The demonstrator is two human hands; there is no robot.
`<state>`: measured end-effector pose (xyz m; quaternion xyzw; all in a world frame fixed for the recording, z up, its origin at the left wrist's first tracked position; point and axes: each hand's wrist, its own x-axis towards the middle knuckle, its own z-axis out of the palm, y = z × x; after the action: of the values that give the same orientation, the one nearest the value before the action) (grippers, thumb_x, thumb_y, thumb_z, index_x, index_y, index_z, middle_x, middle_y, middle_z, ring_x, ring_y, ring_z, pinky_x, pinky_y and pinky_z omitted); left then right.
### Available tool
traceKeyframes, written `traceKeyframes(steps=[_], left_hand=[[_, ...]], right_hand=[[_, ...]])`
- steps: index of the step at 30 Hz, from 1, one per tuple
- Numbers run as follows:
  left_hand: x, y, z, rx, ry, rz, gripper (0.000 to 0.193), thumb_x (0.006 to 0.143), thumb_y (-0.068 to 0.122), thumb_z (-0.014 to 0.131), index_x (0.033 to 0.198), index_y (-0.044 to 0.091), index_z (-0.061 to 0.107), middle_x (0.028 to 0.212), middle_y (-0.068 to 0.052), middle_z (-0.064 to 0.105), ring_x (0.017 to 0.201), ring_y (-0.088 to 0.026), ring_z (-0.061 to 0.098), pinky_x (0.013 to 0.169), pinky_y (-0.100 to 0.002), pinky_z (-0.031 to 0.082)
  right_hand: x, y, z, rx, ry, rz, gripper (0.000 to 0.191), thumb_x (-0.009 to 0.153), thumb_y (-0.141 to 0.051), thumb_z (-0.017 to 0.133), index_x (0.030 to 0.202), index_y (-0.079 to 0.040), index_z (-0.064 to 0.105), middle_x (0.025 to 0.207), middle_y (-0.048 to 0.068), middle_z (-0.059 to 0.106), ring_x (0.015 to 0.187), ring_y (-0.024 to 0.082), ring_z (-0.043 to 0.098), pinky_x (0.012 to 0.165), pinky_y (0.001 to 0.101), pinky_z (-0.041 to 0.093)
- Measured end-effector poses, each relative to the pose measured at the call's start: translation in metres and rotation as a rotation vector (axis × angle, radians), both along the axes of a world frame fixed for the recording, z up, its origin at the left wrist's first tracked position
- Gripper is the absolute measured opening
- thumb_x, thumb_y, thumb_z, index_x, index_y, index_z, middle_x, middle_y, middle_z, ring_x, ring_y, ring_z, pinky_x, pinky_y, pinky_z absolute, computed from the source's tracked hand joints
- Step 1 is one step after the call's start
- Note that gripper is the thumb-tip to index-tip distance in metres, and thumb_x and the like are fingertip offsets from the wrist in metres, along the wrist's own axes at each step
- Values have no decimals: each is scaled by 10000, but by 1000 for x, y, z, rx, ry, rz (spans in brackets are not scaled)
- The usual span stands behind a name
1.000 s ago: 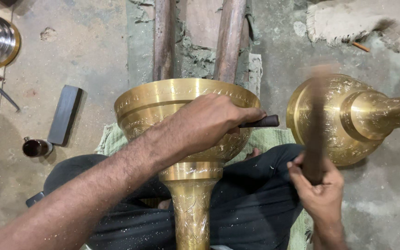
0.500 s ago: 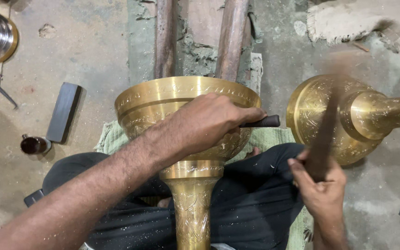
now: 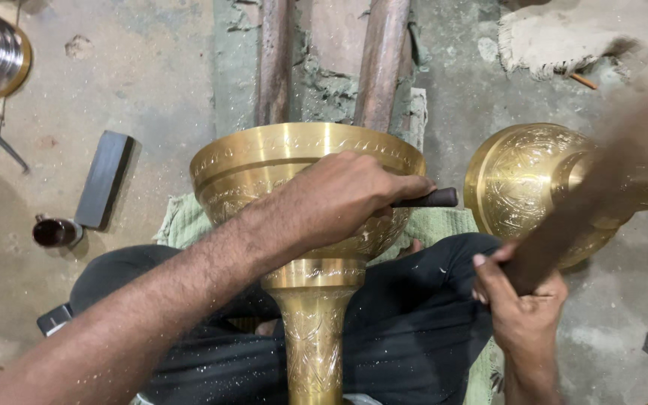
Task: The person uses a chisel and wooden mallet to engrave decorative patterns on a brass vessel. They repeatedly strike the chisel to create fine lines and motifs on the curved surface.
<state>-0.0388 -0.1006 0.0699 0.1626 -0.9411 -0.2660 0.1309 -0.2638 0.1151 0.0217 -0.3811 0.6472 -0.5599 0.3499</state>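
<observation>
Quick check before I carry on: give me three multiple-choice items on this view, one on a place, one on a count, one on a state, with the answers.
1. Where does the left hand rest?
A. on the brass bowl
B. on the floor
C. on the dark bar

2. How many wooden poles run beyond the bowl?
A. one
B. two
C. four

3. How does the mallet in the right hand look?
A. sharp and lying flat
B. broken
C. blurred, raised

Answers: 1 A, the hand lies on the bowl's side, holding a dark tool. 2 B, two poles show side by side. 3 C, it smears upward from the fist.
</observation>
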Motion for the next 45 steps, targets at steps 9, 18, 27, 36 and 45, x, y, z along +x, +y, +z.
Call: traceKeyframes(steps=[9,18,27,36,45], left_hand=[[0,3,1,8,24,-9,411,924,104,683,1332,147,660,843,-56,798,625,-72,720,571,-297,639],[3,1,4,31,-41,1,368,986,80,646,1348,149,647,891,-81,793,617,-81,733,551,-281,653],[5,2,1,31,13,-13,340,994,42,643,1321,131,662,914,-80,800,724,-109,762,602,-294,666],[5,2,-1,23,45,-17,378,952,52,669,1322,126,663,936,-89,799,737,-126,776,665,-315,671],[11,5,-2,17,70,-3,377,964,38,655,1325,146,666,955,-81,800,730,-110,761,685,-311,667]], right_hand=[[2,4,5,132,212,65,159,890,17,749,999,-42,649,778,35,651,645,84,609,566,224,480],[8,4,-2,61,101,83,221,875,14,746,1045,-35,613,886,49,649,751,80,639,657,224,536],[10,5,9,192,242,27,176,861,9,750,998,-27,645,755,74,643,604,126,588,528,270,460],[15,7,7,27,99,-27,153,927,-22,739,1039,-55,640,805,40,652,656,77,619,575,256,507],[19,8,9,-37,108,-8,168,920,2,733,1037,-62,631,790,27,650,589,73,613,479,233,477]])
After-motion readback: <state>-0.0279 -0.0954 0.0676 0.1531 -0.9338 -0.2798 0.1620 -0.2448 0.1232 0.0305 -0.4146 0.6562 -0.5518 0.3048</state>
